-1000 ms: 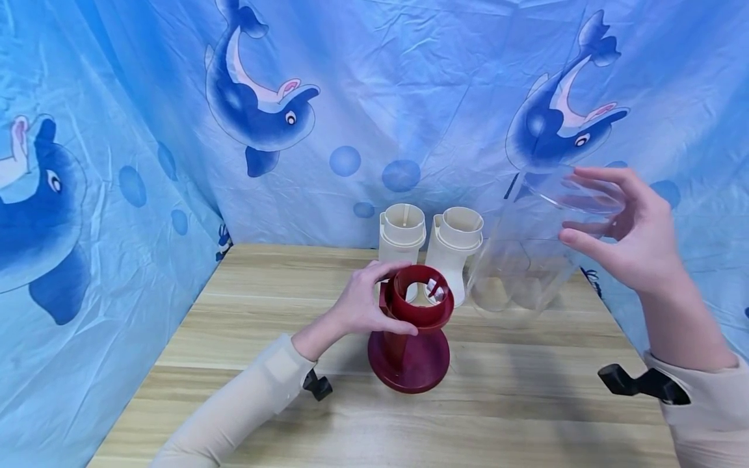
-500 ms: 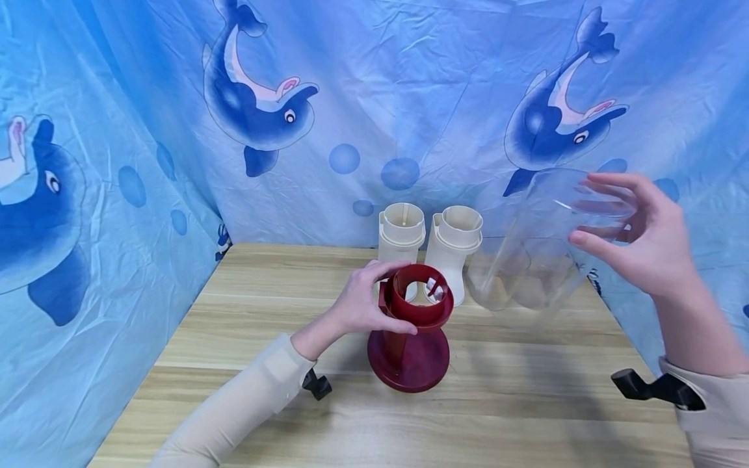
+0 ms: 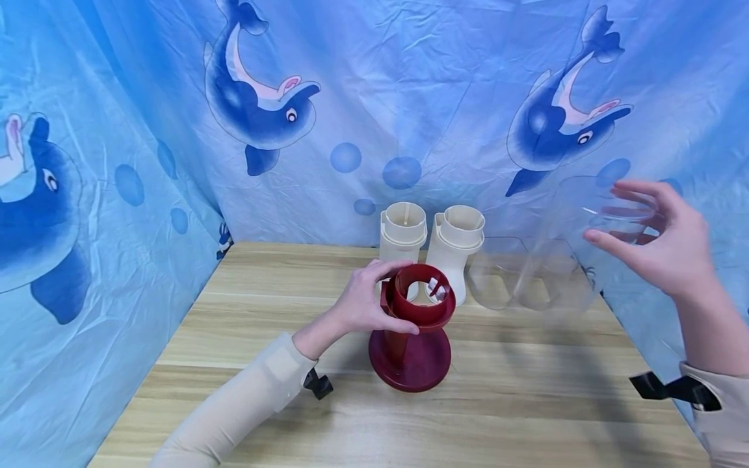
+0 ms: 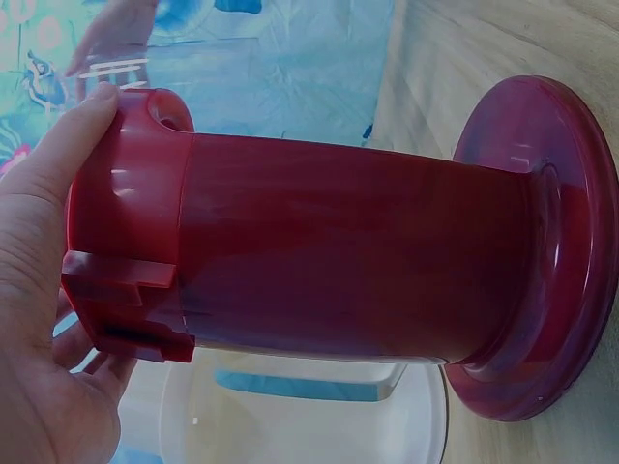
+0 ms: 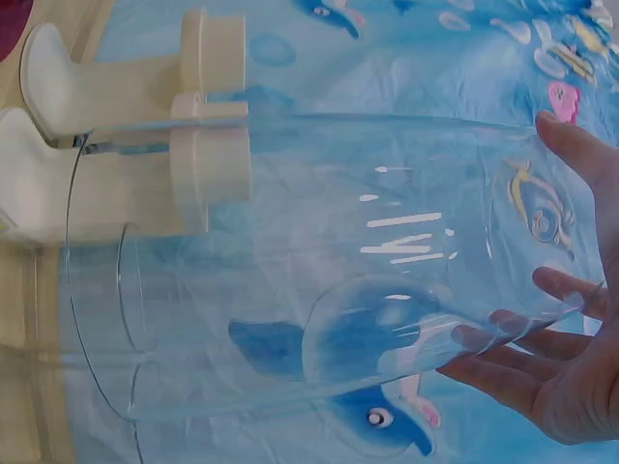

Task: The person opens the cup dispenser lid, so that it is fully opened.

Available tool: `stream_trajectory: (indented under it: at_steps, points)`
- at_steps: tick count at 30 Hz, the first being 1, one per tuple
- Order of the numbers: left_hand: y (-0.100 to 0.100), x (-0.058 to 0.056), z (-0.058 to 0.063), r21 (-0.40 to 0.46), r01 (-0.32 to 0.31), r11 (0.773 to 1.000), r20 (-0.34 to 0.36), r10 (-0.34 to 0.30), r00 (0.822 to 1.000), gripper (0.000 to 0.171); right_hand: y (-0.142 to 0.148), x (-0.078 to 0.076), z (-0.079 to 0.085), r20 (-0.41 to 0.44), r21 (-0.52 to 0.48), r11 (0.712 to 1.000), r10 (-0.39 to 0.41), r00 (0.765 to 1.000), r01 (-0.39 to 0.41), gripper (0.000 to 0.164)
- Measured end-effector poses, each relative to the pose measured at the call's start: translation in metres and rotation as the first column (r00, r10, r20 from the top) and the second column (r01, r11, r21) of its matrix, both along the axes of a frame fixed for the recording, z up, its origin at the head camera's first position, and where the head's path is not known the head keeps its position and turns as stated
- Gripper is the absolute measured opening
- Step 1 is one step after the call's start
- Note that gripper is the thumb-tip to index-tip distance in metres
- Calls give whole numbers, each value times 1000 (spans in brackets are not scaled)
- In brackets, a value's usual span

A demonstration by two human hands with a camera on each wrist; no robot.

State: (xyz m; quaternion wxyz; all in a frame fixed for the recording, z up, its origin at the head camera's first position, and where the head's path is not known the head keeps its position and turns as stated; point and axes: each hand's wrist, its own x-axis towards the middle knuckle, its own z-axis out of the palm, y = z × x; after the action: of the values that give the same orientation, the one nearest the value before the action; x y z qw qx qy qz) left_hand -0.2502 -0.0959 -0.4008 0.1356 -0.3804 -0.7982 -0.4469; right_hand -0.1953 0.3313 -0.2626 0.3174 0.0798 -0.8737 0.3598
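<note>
My left hand grips the collar of a red plastic stand, thumb on the near side and fingers round the far side. The stand is upright, with an open ring at its top and a wide round foot on the table. A tab juts from the collar in the left wrist view. My right hand holds a clear, wide cylinder by its upper end, thumb on one side and fingers on the other. That cylinder is raised and see-through, its lower rim overlapping cream stands behind it in the right wrist view.
Two cream stands of similar shape are side by side behind the red one. To their right, clear cylinders stand at the table's back. The wooden table meets a blue dolphin-print curtain at the back and sides.
My right hand has moved right and slightly down with the clear cylinder, bringing it more upright, away from the red stand. The left hand and red stand have stayed in place.
</note>
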Motion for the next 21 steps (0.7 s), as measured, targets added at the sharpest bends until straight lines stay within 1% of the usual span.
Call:
stream_trajectory:
  at_steps: [2, 6, 14, 17, 21]
  points:
    - [0, 0, 0, -5, -4, 1000, 3, 4, 1000, 107, 5, 0, -1, 29, 8, 999, -53, 998, 53, 80]
    - [0, 1, 0, -2, 1, 1000, 6, -1, 1000, 106, 11, 1, -2, 60, 27, 993, -116, 991, 114, 79]
    - [-1, 2, 1, -4, -9, 1000, 5, 9, 1000, 106, 28, -1, -5, 66, 60, 982, -183, 981, 179, 77]
    - [-1, 2, 1, 0, -6, 1000, 5, 6, 1000, 107, 38, -4, -7, 94, 68, 978, -204, 974, 198, 76]
    - [0, 3, 1, -5, -5, 1000, 12, 5, 1000, 107, 51, -9, -12, 142, 85, 965, -260, 955, 250, 77]
